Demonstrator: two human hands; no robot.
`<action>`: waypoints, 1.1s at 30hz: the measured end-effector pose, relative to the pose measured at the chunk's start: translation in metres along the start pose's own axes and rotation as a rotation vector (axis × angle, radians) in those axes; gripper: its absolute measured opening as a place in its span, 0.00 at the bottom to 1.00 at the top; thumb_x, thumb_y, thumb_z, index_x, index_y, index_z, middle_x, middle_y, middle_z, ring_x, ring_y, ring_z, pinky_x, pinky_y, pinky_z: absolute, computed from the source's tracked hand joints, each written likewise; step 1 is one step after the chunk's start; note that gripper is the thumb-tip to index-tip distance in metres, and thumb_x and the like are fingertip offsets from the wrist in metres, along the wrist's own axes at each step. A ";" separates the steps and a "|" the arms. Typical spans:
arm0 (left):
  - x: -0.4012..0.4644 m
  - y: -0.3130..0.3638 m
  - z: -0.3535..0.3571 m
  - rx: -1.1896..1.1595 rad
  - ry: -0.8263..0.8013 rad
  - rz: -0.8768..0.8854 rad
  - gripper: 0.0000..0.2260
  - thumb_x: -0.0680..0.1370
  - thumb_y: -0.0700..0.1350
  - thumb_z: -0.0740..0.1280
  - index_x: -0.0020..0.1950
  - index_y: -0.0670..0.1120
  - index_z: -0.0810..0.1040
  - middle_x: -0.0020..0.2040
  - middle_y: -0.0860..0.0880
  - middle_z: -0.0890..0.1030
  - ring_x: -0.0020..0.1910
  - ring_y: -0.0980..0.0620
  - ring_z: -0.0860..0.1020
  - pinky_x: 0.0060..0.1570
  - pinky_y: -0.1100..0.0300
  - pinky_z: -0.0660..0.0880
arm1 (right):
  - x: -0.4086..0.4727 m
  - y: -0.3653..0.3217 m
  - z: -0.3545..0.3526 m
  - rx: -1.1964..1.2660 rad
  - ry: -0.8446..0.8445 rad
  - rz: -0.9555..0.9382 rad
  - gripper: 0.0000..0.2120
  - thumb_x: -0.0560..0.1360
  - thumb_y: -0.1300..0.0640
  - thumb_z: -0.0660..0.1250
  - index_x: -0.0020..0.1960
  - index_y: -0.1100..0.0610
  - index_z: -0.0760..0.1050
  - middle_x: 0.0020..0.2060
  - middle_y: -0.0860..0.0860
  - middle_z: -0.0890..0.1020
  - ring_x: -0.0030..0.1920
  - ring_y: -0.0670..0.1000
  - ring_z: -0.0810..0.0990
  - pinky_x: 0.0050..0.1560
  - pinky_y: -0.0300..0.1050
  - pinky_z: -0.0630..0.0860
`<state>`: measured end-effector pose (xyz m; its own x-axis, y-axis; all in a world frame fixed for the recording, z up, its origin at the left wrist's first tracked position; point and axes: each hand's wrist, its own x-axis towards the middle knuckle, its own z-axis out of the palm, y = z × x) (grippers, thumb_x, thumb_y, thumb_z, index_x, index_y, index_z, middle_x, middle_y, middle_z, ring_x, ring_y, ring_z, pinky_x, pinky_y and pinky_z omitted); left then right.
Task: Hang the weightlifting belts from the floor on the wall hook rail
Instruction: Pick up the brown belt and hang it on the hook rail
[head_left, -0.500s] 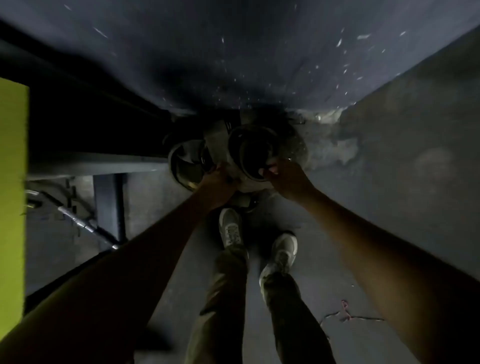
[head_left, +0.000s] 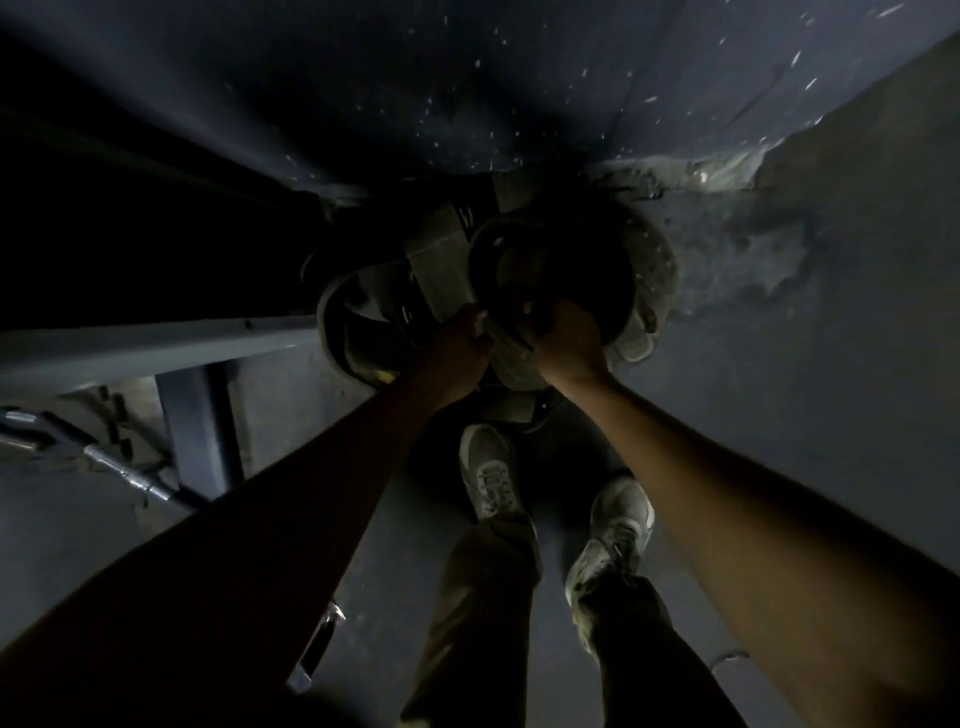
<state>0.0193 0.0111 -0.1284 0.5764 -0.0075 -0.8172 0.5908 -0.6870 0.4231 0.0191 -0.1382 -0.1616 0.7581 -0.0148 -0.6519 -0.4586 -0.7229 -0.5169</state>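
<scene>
Dim head-camera view looking down. Coiled weightlifting belts lie heaped on the floor against the wall. The left hand and right hand both close on one belt's edge. No hook rail is visible; seemingly nothing is hung yet.

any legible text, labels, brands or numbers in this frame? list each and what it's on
None legible.
Belts in the pile at the wall base: some pale marks near the top of a light strap, too dark and blurred to read.
Shoes: no readable brand.
Left hand and right hand, both with a grip on the belts: nothing written on them.
</scene>
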 end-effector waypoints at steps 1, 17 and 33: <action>-0.006 0.004 -0.001 -0.032 -0.005 -0.026 0.19 0.86 0.43 0.60 0.77 0.43 0.69 0.74 0.40 0.75 0.73 0.40 0.74 0.64 0.57 0.69 | -0.007 -0.003 -0.013 0.082 0.040 0.019 0.17 0.85 0.55 0.63 0.70 0.63 0.76 0.65 0.63 0.81 0.67 0.65 0.79 0.61 0.49 0.73; -0.238 0.171 -0.092 -0.136 0.232 0.066 0.26 0.84 0.55 0.64 0.74 0.39 0.68 0.73 0.36 0.73 0.71 0.35 0.73 0.71 0.45 0.72 | -0.227 -0.124 -0.247 0.209 0.211 -0.228 0.23 0.86 0.51 0.62 0.77 0.62 0.71 0.71 0.64 0.77 0.72 0.63 0.75 0.73 0.54 0.70; -0.525 0.322 -0.234 -1.139 0.203 0.294 0.21 0.86 0.56 0.58 0.63 0.41 0.81 0.53 0.44 0.83 0.46 0.48 0.84 0.42 0.57 0.79 | -0.454 -0.298 -0.436 0.619 0.088 -0.652 0.13 0.86 0.62 0.60 0.66 0.59 0.80 0.57 0.51 0.87 0.61 0.51 0.85 0.63 0.42 0.80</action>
<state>0.0393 -0.0364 0.5286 0.7916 0.1291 -0.5973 0.5230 0.3623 0.7715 0.0135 -0.2169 0.5303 0.9761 0.1962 -0.0934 -0.0736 -0.1061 -0.9916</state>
